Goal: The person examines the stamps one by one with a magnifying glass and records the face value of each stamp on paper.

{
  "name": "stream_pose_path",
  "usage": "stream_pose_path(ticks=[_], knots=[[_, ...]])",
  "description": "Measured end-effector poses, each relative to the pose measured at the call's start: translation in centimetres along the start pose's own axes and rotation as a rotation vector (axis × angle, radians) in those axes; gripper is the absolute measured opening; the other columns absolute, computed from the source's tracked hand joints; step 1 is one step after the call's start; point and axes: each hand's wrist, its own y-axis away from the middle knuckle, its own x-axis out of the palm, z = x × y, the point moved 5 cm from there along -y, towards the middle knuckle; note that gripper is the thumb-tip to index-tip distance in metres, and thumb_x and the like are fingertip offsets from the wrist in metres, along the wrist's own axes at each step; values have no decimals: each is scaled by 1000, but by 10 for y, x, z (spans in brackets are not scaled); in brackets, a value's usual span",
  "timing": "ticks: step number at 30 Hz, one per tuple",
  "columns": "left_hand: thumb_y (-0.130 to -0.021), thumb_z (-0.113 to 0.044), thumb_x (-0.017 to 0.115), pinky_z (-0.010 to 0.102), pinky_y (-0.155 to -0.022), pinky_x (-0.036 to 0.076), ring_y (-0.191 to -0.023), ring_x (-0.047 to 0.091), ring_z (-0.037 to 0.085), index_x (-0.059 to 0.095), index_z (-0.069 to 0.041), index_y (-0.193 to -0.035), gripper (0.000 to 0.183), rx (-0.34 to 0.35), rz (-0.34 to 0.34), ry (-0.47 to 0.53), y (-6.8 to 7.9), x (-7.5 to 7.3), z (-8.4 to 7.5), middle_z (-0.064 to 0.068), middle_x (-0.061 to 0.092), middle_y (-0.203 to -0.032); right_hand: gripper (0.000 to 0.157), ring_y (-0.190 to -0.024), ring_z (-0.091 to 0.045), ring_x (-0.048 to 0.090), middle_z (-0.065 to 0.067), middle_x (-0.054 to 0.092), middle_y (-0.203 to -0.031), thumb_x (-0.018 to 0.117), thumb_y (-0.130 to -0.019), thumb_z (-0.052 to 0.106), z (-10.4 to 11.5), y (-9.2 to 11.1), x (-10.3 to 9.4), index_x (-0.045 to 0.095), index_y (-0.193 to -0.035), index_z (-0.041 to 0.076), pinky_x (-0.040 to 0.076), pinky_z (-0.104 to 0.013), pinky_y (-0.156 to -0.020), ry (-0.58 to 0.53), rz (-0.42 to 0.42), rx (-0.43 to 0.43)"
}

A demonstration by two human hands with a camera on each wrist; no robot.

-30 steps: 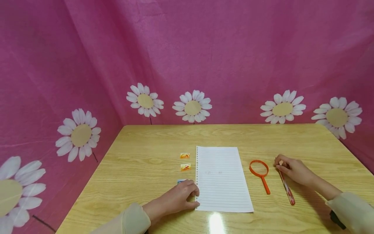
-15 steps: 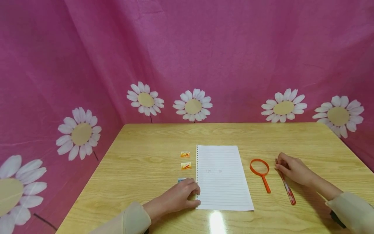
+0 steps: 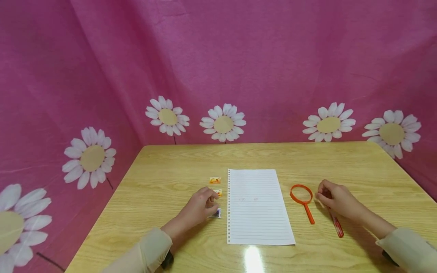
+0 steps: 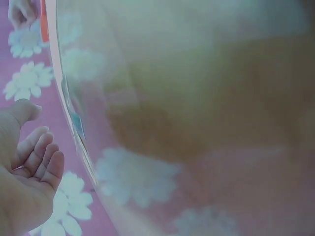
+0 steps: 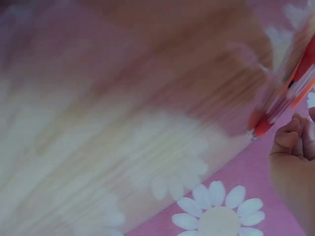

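In the head view my left hand (image 3: 199, 206) hovers over a column of small stamp-like pictures, fingers loosely bent and holding nothing. It partly covers the middle orange one (image 3: 219, 193) and a dark one with a white border (image 3: 217, 213). Beyond them lies another orange one (image 3: 215, 180). At right, my right hand (image 3: 339, 197) is over the upper part of a red-and-clear pen (image 3: 338, 227). The right wrist view has the pen (image 5: 264, 128) lying on the table, with the loosely curled fingers apart from it.
A lined loose-leaf sheet (image 3: 257, 227) with faint red writing lies mid-table. An orange magnifying glass (image 3: 309, 214) rests between the sheet and the right hand. Behind the wooden table (image 3: 170, 163) hangs a pink curtain (image 3: 259, 68) with daisies.
My left hand has left the sheet's edge and moved left and away, uncovering more of the dark picture. My right hand, earlier holding the pen's tip end, has let go and stays just above it.
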Motion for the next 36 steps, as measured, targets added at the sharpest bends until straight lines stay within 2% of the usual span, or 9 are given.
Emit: stream_pose_path(ticks=[4, 9, 12, 20, 28, 36], knots=[[-87, -10, 72, 22, -69, 45, -77, 47, 11, 64, -5, -96, 13, -58, -29, 6, -8, -8, 12, 2, 56, -87, 23, -58, 8, 39, 14, 49, -65, 70, -84, -1, 7, 3, 3, 53, -82, 14, 37, -18, -50, -17, -1, -21], [-86, -9, 73, 24, -70, 46, -78, 48, 11, 64, -5, -95, 14, -93, -73, -24, -18, -15, 26, 2, 56, -87, 26, -65, 10, 41, 14, 54, -72, 74, -79, -4, 17, 6, 7, 54, -82, 13, 39, -16, -52, -53, -17, -80], [-85, -10, 74, 25, -71, 47, -79, 49, 12, 64, -4, -96, 15, -111, -89, -34, -24, -17, 31, 3, 57, -87, 27, -64, 9, 40, 13, 53, -73, 75, -79, -3, 23, 7, 9, 53, -81, 13, 38, -15, -52, -78, -2, -84], [-85, -9, 74, 30, -73, 50, -81, 55, 15, 65, -2, -96, 16, -138, -91, -57, -37, -18, 43, 6, 59, -88, 25, -62, 9, 38, 13, 49, -70, 76, -81, 5, 29, 14, 15, 52, -81, 14, 37, -17, -51, -97, 76, -9], [-86, -9, 72, 32, -74, 48, -80, 51, 17, 65, -1, -95, 15, -152, -60, -84, -46, -18, 50, 9, 59, -88, 25, -59, 8, 35, 13, 46, -67, 77, -82, 12, 31, 18, 18, 53, -80, 13, 34, -16, -50, -124, 122, 30], [-85, -7, 71, 32, -73, 45, -77, 46, 17, 64, 0, -92, 12, -120, -44, -141, -57, -16, 56, 8, 54, -82, 27, -59, 6, 34, 10, 44, -67, 78, -82, 18, 32, 18, 19, 52, -81, 11, 34, -17, -51, -116, 178, 113]])
